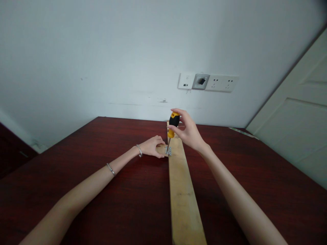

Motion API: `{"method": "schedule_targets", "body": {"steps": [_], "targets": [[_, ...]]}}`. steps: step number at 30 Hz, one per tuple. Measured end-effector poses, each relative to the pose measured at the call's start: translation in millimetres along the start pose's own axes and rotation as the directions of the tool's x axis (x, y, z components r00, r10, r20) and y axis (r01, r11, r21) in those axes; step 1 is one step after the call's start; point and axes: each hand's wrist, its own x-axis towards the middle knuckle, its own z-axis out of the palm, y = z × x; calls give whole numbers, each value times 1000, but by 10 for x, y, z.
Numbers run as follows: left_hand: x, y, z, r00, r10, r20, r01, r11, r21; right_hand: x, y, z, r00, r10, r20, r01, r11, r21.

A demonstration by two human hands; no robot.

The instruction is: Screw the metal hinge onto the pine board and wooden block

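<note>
My right hand [187, 130] is closed around the yellow and black handle of a screwdriver [174, 120], which stands nearly upright. Its shaft slants down to a small metal hinge [168, 150]. That hinge spans the joint between a long wooden board [180, 180] and a short wooden block [160, 149]. My left hand [150, 146] grips the block from the left, thumb and fingers around it, with the block's end against the board's left edge. Whether the screwdriver's tip sits in a screw is too small to tell.
The dark red tabletop [114, 204] meets a pale wall [127, 61] at the back. Sockets and a switch plate [221, 83] are on that wall. A white panelled door [301, 112] stands at the right, and a thin strip [244, 132] lies near the table's back right corner.
</note>
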Motion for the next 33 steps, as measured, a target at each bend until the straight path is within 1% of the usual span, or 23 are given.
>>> {"method": "schedule_targets", "body": {"steps": [4, 6, 9, 10, 12, 14, 16, 18, 21, 23, 27, 30, 33], "targets": [[1, -1, -2, 1000, -5, 6, 5, 1000, 17, -1, -31, 6, 1000, 15, -22, -16, 999, -36], [2, -9, 2, 1000, 0, 8, 0, 1000, 17, 2, -50, -17, 1000, 12, 11, -11, 999, -37], [3, -22, 11, 1000, 5, 12, -5, 1000, 17, 7, -40, -41, 997, 16, 76, -17, 1000, 8], [4, -26, 13, 1000, 5, 12, -6, 1000, 18, 8, -28, -39, 997, 16, 81, -17, 1000, 22], [4, -32, 15, 1000, 4, 7, -4, 1000, 21, 6, -5, -20, 999, 8, 50, -9, 1000, 19], [5, -37, 16, 1000, 2, 5, -2, 1000, 26, 1, 0, 2, 1000, -6, 1, 6, 1000, -20], [5, -43, 18, 1000, 3, 4, -3, 1000, 28, -5, -17, 9, 1000, -19, -17, 18, 998, -58], [6, -49, 21, 1000, 12, 4, -12, 1000, 27, -9, -39, -5, 999, -31, 14, 32, 997, -65], [7, -55, 26, 1000, 24, 8, -24, 999, 22, -7, -44, -38, 997, -42, 67, 44, 999, -23], [7, -53, 26, 1000, 22, 9, -22, 1000, 22, -5, -32, -46, 998, -42, 56, 43, 999, -17], [6, -43, 18, 1000, 0, 13, -1, 1000, 31, -5, -41, -29, 999, -41, -13, 39, 996, -85], [7, -42, 16, 1000, 2, 20, -3, 999, 36, -7, -74, -28, 999, -46, 21, 47, 995, -88], [8, -52, 21, 1000, 7, 21, -8, 999, 31, -3, -69, -41, 996, -76, 45, 80, 992, -94]]}}
